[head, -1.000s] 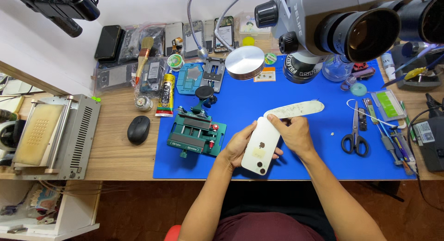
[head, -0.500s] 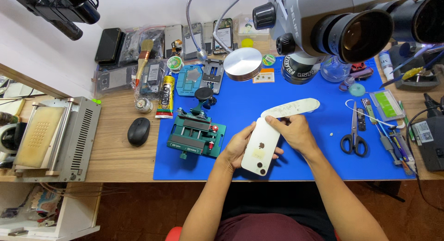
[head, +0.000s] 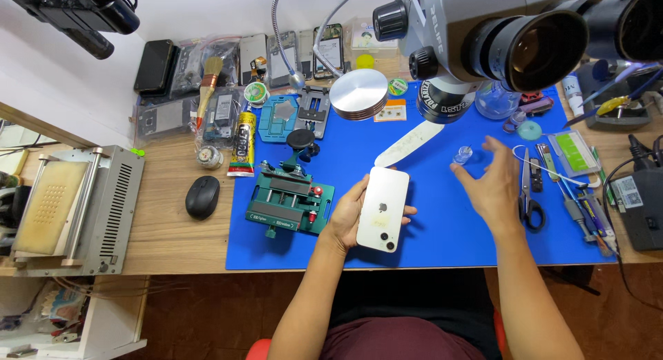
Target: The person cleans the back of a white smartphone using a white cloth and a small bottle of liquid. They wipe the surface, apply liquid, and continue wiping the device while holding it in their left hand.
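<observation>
While my left hand (head: 349, 218) grips the white phone (head: 382, 209) back-up over the near blue mat (head: 428, 242), my right hand (head: 492, 186) hovers released by the small clear cap (head: 462, 155), the white strip (head: 409, 144) already lying farther off.

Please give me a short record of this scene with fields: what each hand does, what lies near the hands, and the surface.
left hand: left hand holds a white phone, back side up
right hand: right hand open, holds nothing, above the mat near a small clear piece
near the hands: white strip, green clamp jig, scissors
surface: blue mat on a wooden desk
</observation>
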